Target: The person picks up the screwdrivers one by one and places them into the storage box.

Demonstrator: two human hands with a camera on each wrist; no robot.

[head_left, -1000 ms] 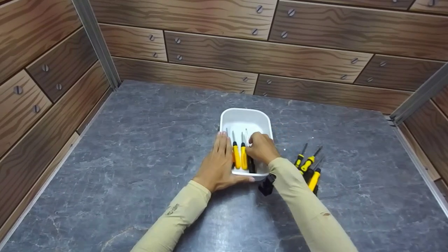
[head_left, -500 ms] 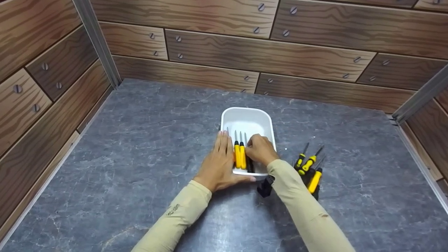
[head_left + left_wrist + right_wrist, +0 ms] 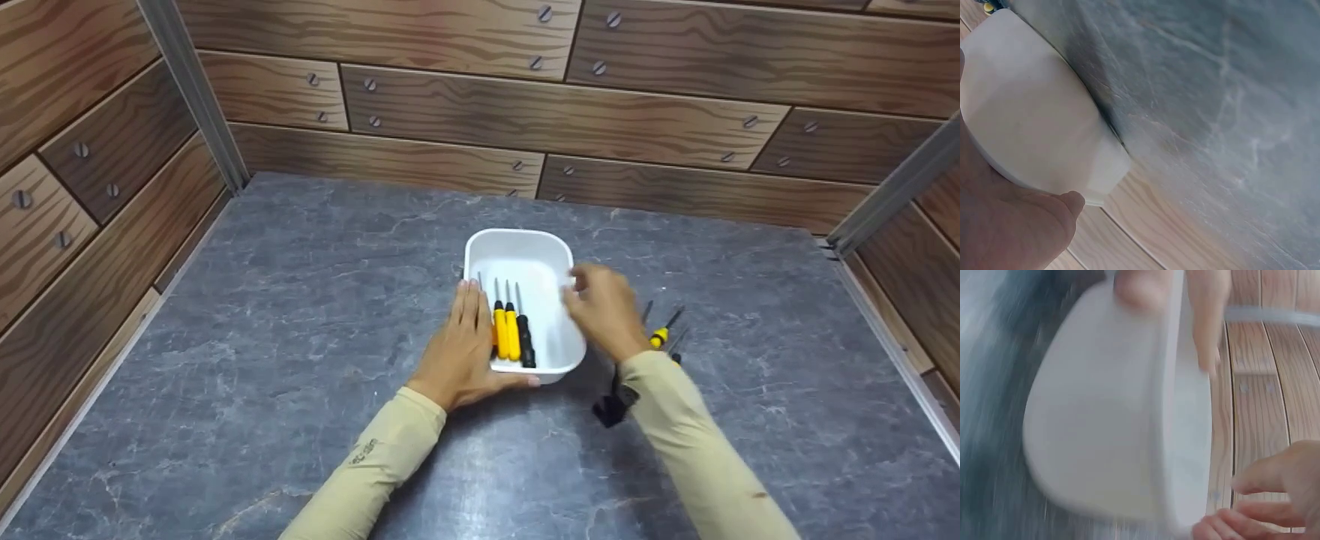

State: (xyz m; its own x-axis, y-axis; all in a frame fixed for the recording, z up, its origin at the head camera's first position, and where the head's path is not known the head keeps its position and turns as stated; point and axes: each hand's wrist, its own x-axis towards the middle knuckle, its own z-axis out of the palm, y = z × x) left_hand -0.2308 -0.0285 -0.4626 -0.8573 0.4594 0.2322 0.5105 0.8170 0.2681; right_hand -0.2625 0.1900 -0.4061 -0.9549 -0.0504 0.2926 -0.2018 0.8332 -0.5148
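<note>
A white plastic tray (image 3: 555, 300) sits on the grey marbled table. Inside, side by side, lie two screwdrivers with yellow handles (image 3: 508, 334) and one screwdriver with a black handle (image 3: 526, 341). An orange handle (image 3: 494, 339) shows beside them, partly covered by my left hand (image 3: 461, 352). That hand rests along the tray's left side with straight fingers, its thumb at the near wall. My right hand (image 3: 600, 311), blurred, is at the tray's right rim with loosely bent fingers and nothing between them. In the right wrist view its fingers (image 3: 1264, 475) are apart.
Right of the tray, more screwdrivers lie on the table, one with a yellow handle (image 3: 658, 337); my right forearm hides part of them. A black device (image 3: 611, 409) hangs under my right wrist. Wood-patterned walls (image 3: 450, 97) enclose the table.
My right hand has let go of the black screwdriver, which now lies beside the yellow ones, and has moved right to the tray's rim. My left hand stays at the tray.
</note>
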